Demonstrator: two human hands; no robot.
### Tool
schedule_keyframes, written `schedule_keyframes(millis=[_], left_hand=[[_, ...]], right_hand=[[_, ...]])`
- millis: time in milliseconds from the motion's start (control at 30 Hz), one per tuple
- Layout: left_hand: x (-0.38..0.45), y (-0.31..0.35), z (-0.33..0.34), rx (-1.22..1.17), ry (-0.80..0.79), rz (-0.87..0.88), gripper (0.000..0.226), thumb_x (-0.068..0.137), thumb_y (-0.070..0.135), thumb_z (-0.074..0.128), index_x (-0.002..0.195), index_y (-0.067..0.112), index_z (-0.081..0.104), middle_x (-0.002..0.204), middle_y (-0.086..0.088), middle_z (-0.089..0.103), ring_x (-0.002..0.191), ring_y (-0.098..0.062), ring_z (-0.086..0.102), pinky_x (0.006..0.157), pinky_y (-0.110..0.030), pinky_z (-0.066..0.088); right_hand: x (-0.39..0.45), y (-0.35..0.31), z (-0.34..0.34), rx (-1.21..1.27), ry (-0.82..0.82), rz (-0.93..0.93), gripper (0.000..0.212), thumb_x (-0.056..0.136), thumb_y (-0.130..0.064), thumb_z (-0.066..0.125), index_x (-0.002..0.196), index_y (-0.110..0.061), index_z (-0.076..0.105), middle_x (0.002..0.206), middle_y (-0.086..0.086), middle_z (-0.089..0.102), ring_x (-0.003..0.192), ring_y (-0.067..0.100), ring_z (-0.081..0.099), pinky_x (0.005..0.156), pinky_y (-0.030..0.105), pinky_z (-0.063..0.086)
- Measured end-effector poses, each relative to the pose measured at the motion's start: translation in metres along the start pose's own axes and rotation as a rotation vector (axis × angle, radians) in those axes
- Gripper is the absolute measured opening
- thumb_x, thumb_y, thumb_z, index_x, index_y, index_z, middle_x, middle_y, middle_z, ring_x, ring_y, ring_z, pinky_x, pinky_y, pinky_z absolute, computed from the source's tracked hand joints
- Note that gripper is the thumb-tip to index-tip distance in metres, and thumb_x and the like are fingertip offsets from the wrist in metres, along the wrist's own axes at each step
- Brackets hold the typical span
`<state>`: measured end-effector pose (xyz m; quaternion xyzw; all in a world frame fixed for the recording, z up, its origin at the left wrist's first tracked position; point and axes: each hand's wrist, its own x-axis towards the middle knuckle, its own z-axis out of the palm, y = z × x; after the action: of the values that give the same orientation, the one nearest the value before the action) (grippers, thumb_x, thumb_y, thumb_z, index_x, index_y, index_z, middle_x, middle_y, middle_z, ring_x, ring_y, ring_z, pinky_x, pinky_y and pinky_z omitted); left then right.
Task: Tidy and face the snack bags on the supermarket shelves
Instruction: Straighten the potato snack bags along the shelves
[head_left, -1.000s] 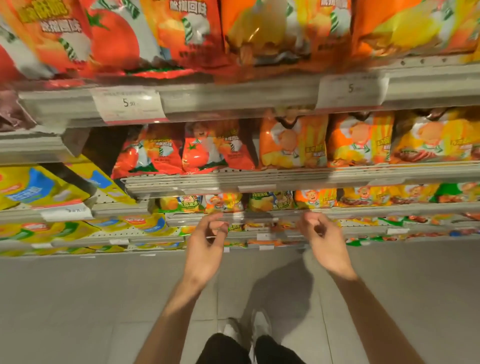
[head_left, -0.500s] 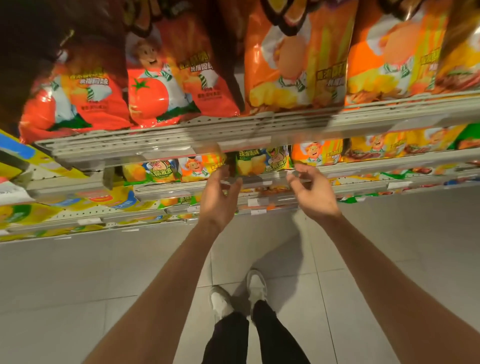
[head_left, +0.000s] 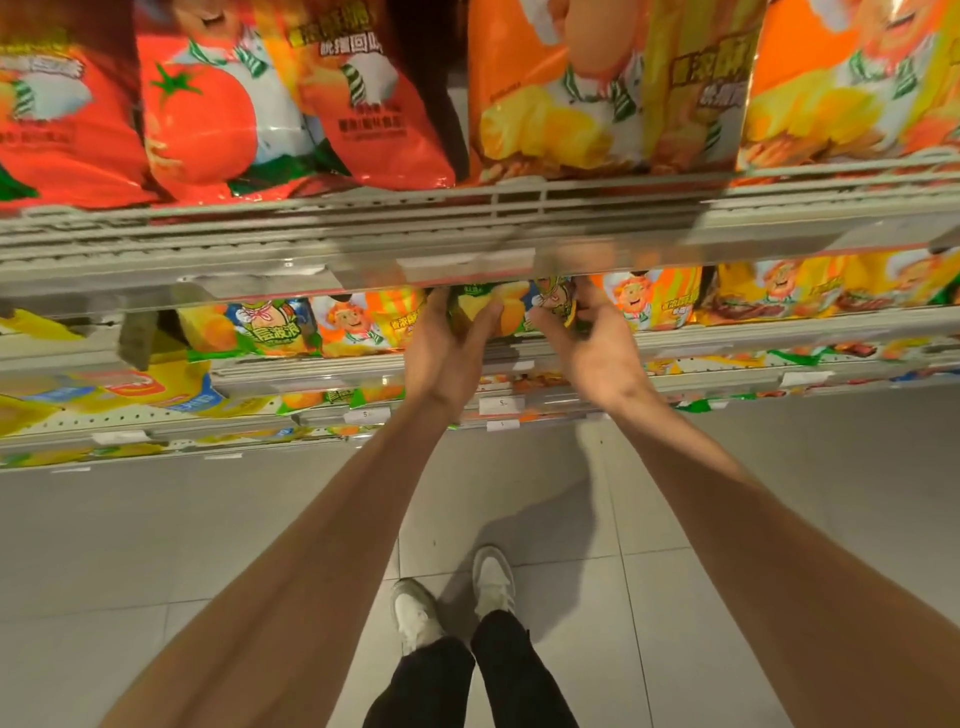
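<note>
A yellow-green snack bag (head_left: 511, 312) stands on the second shelf down, partly hidden under the rail of the shelf above. My left hand (head_left: 447, 348) grips its left side with the thumb over the front. My right hand (head_left: 589, 343) grips its right side, fingers curled round the edge. Beside it on the same shelf stand a yellow bag with a cartoon face (head_left: 260, 327), an orange striped bag (head_left: 371, 325) and another orange striped bag (head_left: 652, 301).
Big red tomato bags (head_left: 249, 104) and orange-yellow bags (head_left: 613, 88) fill the upper shelf, whose grey rail (head_left: 467, 228) overhangs my hands. Lower shelves with price tags (head_left: 501, 404) hold more bags. My white shoes (head_left: 457, 597) stand on grey floor tiles.
I have leaned closer to the shelves. Both hands rose from in front of the lower shelf rail and took hold of the yellow-green bag.
</note>
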<state>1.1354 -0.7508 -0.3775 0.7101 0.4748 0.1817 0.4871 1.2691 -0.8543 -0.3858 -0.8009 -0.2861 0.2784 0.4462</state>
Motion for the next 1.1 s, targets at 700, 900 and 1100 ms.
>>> schedule_keyframes(millis=[700, 900, 1100], left_hand=[[-0.059, -0.032, -0.029, -0.223, -0.185, -0.193, 0.045, 0.080, 0.057, 0.077, 0.113, 0.037, 0.054, 0.099, 0.026, 0.071, 0.095, 0.002, 0.069, 0.076, -0.025, 0.058], [-0.060, -0.043, -0.035, -0.356, -0.221, -0.183, 0.069, 0.082, 0.034, 0.084, 0.139, 0.030, 0.047, 0.098, 0.027, 0.071, 0.087, 0.017, 0.066, 0.064, -0.005, 0.051], [-0.072, -0.068, -0.064, -0.365, -0.113, -0.224, 0.054, 0.080, 0.031, 0.086, 0.123, 0.035, 0.054, 0.087, 0.038, 0.071, 0.084, 0.018, 0.067, 0.063, -0.004, 0.050]], right_hand=[[-0.073, 0.042, -0.004, 0.359, -0.118, 0.165, 0.041, 0.087, -0.028, 0.080, 0.118, -0.006, 0.064, 0.101, 0.002, 0.081, 0.096, 0.015, 0.077, 0.075, 0.020, 0.059], [-0.090, 0.049, 0.010, 0.327, -0.267, 0.115, 0.033, 0.092, -0.015, 0.077, 0.120, -0.001, 0.067, 0.113, 0.012, 0.078, 0.107, 0.028, 0.074, 0.087, 0.036, 0.060], [-0.093, 0.025, 0.029, 0.238, -0.405, 0.157, 0.038, 0.088, -0.030, 0.081, 0.122, -0.019, 0.070, 0.120, -0.003, 0.076, 0.114, 0.016, 0.071, 0.100, 0.044, 0.058]])
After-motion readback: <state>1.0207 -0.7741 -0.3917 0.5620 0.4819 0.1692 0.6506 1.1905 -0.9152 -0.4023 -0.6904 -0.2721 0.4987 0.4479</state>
